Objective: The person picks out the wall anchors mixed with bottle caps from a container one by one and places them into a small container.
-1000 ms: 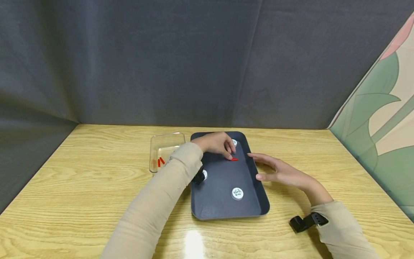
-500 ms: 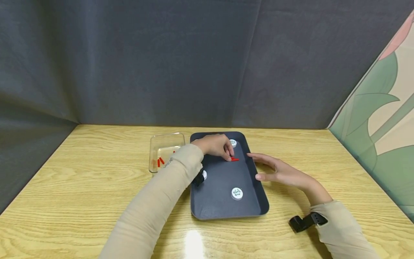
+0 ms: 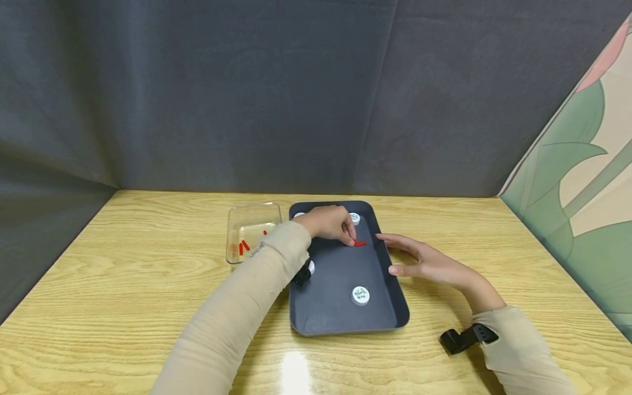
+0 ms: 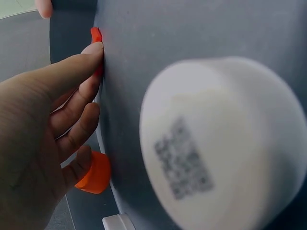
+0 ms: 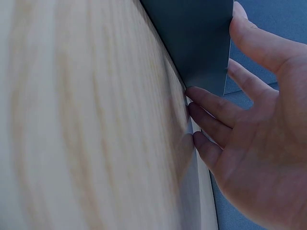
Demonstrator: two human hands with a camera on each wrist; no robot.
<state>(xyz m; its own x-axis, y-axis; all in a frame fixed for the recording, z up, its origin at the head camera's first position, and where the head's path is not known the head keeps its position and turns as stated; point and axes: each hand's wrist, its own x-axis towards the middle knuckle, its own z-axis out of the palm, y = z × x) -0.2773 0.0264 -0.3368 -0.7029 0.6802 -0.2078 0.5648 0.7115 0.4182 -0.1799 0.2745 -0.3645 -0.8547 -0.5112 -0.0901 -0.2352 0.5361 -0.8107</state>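
Observation:
My left hand [image 3: 332, 223] reaches into the dark grey tray [image 3: 326, 321], its thumb and fingertips pinching a small red stick [image 4: 96, 34] low over the tray floor. Red also shows just right of the fingertips in the head view. Behind the curled little finger, the left wrist view has an orange piece [image 4: 97, 173]. A white round cap [image 4: 218, 143] with a printed square code looms close to that camera. My right hand [image 3: 427, 263] is at the tray's right side, thumb at the rim and fingers spread along the outer wall [image 5: 196, 43].
Left of the tray stands a clear container [image 3: 254, 215] with several red sticks [image 3: 245, 246]. White round caps lie in the tray, one near the front [image 3: 360, 295] and one at the back [image 3: 354, 218]. A dark curtain [image 3: 257, 99] hangs behind the wooden table [image 3: 123, 285].
The left index finger has come down and closed toward the thumb at the red stick. The red there has shifted slightly. The right hand has stayed at the tray's side.

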